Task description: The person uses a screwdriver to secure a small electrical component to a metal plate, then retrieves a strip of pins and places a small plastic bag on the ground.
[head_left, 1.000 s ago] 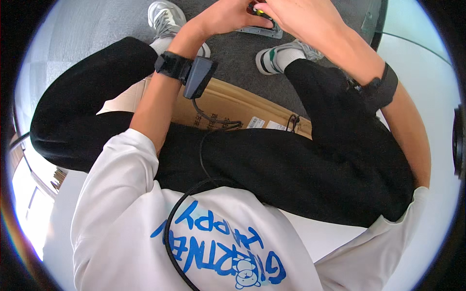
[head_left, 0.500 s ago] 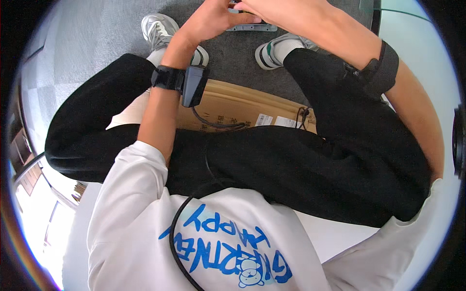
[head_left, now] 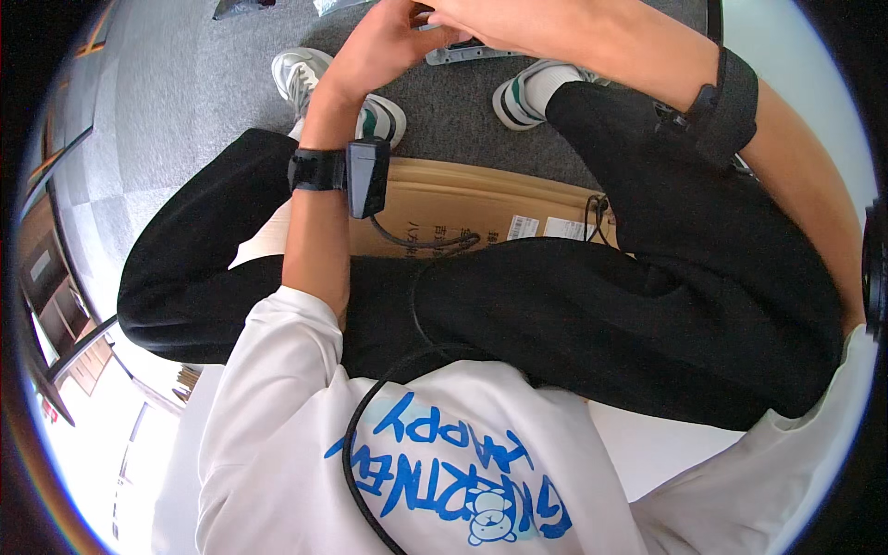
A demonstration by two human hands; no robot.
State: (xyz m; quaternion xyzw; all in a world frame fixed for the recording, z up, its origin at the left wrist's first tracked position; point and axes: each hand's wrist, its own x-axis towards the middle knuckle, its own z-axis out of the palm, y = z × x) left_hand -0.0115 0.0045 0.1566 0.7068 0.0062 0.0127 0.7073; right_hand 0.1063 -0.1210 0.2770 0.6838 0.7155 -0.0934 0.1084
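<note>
We see the left hand (head_left: 381, 48) and right hand (head_left: 490, 20) meet at the upper edge of our view, fingers bent inward together. How far each grip is open, and what it has hold of, we cannot tell: the fingertips are hidden or cut off. A gray metal plate (head_left: 453, 55) shows just under the hands, on our side of them, its visible edge running roughly left to right. The left fingers lie near its left end, while the right hand reaches across above it; whether either touches it is unclear.

For room, the left shoe (head_left: 298, 74) and right shoe (head_left: 518, 100) flank the plate, with gray carpet (head_left: 453, 116) between them. The flat cardboard box (head_left: 536, 196) bounds the carpet on our side; the widest carpet lies leftward.
</note>
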